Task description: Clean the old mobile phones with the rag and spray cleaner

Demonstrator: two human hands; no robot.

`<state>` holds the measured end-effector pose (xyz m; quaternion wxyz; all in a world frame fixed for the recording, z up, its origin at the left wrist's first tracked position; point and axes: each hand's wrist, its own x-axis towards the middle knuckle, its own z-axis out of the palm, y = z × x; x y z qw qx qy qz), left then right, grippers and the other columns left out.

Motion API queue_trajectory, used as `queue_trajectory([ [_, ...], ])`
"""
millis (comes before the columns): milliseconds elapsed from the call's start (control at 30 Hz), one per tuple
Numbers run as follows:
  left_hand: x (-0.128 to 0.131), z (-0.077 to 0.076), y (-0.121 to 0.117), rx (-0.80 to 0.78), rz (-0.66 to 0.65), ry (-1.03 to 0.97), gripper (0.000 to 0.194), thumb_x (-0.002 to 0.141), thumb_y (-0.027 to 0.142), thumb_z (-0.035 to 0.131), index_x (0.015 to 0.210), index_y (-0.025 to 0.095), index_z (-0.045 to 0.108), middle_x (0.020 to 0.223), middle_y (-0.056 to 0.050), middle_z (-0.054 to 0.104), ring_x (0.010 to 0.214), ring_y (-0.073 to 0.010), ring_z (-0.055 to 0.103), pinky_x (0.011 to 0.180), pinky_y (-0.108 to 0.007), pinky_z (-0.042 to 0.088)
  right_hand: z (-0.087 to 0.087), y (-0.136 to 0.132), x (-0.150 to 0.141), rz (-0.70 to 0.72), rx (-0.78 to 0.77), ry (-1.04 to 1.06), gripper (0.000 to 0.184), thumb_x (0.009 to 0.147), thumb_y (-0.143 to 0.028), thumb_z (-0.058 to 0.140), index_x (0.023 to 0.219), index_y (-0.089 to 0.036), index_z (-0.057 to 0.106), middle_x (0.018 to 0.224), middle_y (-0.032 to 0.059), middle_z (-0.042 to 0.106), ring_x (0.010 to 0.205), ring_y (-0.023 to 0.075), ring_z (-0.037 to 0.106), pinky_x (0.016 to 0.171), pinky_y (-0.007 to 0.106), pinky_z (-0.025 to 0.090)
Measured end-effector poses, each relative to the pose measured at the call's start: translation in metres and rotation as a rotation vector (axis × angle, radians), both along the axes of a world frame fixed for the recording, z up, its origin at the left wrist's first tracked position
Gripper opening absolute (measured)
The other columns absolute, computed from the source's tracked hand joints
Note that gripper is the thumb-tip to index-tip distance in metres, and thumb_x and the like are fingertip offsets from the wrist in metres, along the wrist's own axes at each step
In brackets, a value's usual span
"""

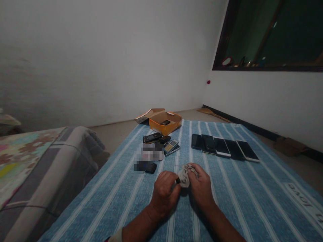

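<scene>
Well out to the right of the right hand [202,186] we're spotting the word "LOVE" [299,195] on the striped blue cloth [254,195], and out beyond that hand, rightward, there's tiny lettering [236,125] at the cloth's far edge that we just can't make out!

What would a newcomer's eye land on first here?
Likely the bright orange box, open at the far end of the blue striped cloth. Next, perhaps, the row of dark-screened phones on the right. Nearer, at center, the left hand and right hand meet at a crumpled pale rag.
</scene>
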<state>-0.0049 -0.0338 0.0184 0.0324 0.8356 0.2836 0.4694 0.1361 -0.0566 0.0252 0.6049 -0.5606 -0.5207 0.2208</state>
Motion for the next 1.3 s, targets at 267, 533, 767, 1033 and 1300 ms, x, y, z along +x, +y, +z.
queue_trajectory([
  [267, -0.002, -0.001, 0.003, -0.044, 0.064, 0.02, 0.013, 0.085, 0.012, 0.047, 0.076, 0.019, 0.054, 0.068, -0.003, 0.058, 0.066, -0.0175, 0.055, 0.062, -0.031, 0.046, 0.001, -0.007, -0.014, -0.001, 0.177, -0.346, 0.022, 0.084, -0.015, 0.041, 0.089, -0.019, 0.063, 0.08, 0.0039, 0.064, 0.072, 0.0167, 0.061, 0.067, 0.027, 0.047],
  [533, 0.0, -0.001, 0.002, -0.033, 0.037, 0.015, 0.011, 0.084, 0.011, 0.051, 0.083, 0.018, 0.059, 0.071, -0.004, 0.061, 0.069, -0.0188, 0.058, 0.064, -0.032, 0.047, 0.0, 0.001, -0.002, -0.039, 0.06, -0.123, 0.018, 0.084, -0.02, 0.045, 0.087, -0.019, 0.062, 0.073, 0.0005, 0.067, 0.065, 0.0156, 0.063, 0.061, 0.025, 0.047],
  [767, -0.001, 0.001, 0.003, -0.01, 0.053, 0.013, 0.01, 0.085, 0.013, 0.05, 0.079, 0.019, 0.056, 0.068, -0.003, 0.06, 0.066, -0.0179, 0.056, 0.061, -0.03, 0.045, 0.003, -0.007, -0.008, 0.04, 0.186, -0.318, 0.022, 0.085, -0.017, 0.042, 0.091, -0.019, 0.063, 0.081, 0.0047, 0.065, 0.075, 0.0171, 0.063, 0.069, 0.028, 0.049],
  [1033, 0.001, 0.003, 0.003, -0.004, 0.042, 0.037, 0.01, 0.082, 0.011, 0.05, 0.082, 0.018, 0.057, 0.071, -0.005, 0.062, 0.067, -0.0182, 0.057, 0.061, -0.03, 0.046, -0.001, 0.004, 0.0, -0.055, 0.086, -0.118, 0.02, 0.081, -0.019, 0.046, 0.089, -0.018, 0.064, 0.076, 0.002, 0.067, 0.069, 0.0161, 0.064, 0.064, 0.026, 0.05],
  [1300, 0.001, 0.004, 0.004, 0.004, 0.027, -0.006, 0.006, 0.084, 0.014, 0.054, 0.084, 0.019, 0.058, 0.07, -0.004, 0.064, 0.066, -0.0179, 0.059, 0.061, -0.03, 0.048, -0.005, 0.009, 0.011, -0.144, 0.108, -0.011, 0.023, 0.079, -0.021, 0.05, 0.094, -0.018, 0.068, 0.085, 0.0042, 0.072, 0.077, 0.0186, 0.068, 0.073, 0.031, 0.055],
])
